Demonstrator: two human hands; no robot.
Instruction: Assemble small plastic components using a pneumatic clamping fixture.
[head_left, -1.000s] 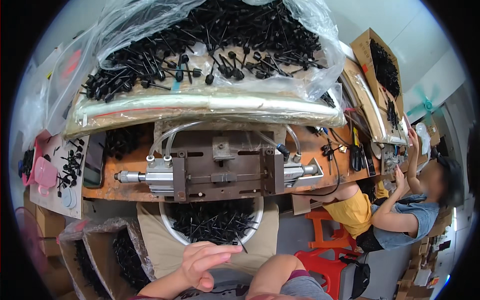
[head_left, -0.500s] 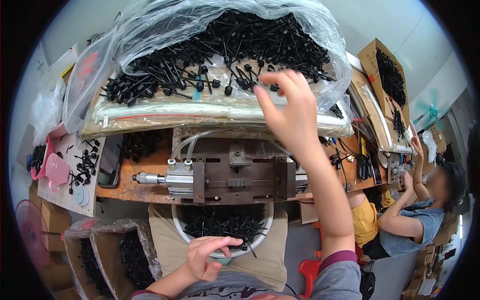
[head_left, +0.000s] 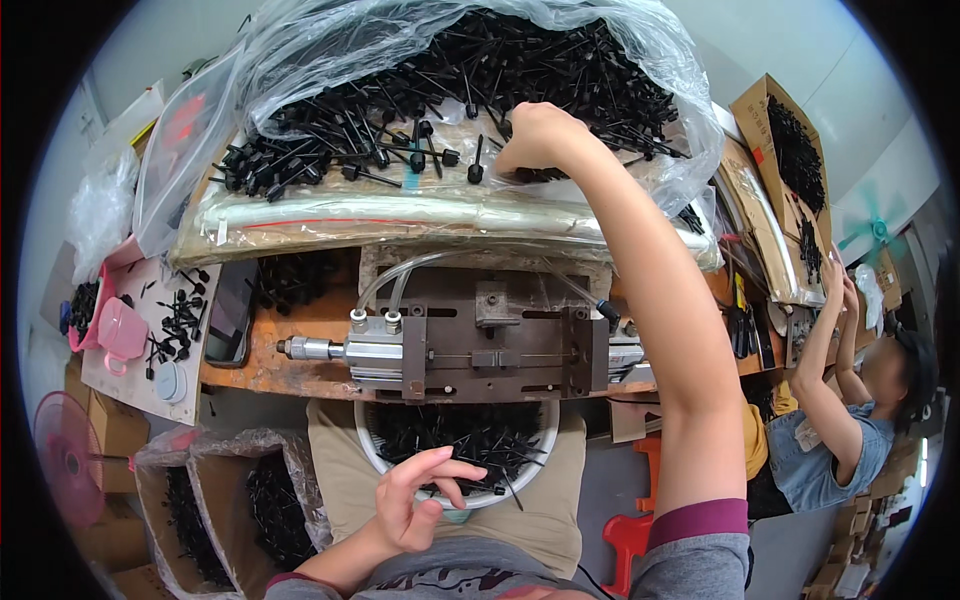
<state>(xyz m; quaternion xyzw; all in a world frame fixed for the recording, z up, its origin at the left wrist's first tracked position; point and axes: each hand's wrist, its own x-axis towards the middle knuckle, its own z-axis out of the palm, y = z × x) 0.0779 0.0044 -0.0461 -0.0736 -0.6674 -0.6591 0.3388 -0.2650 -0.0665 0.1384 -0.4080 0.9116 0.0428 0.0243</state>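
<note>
My right hand (head_left: 543,138) reaches over the near edge of the pile of black plastic parts with thin stems (head_left: 560,75), which fills a plastic-lined box (head_left: 330,218). Its knuckles face up, and its fingertips are hidden behind the hand, so any part in them cannot be seen. Loose black parts (head_left: 476,165) lie just left of it. Low in front of me, my left hand (head_left: 412,503) holds nothing, its fingers stretched and apart. They hover at the near rim of a white round basket (head_left: 552,440), which sits in my lap and is heaped with similar black parts.
A metal clamping fixture (head_left: 490,350) with air hoses stands on the orange bench (head_left: 270,345). At left are a pink cup (head_left: 122,330) and loose parts; below, lined cartons (head_left: 205,480) hold black pieces. A co-worker (head_left: 840,440) sits at right, near another carton (head_left: 765,100).
My right hand has moved farther away, down to the pile's near edge, its fingers curling out of sight. My left hand stays by the basket. The co-worker's hands have moved up.
</note>
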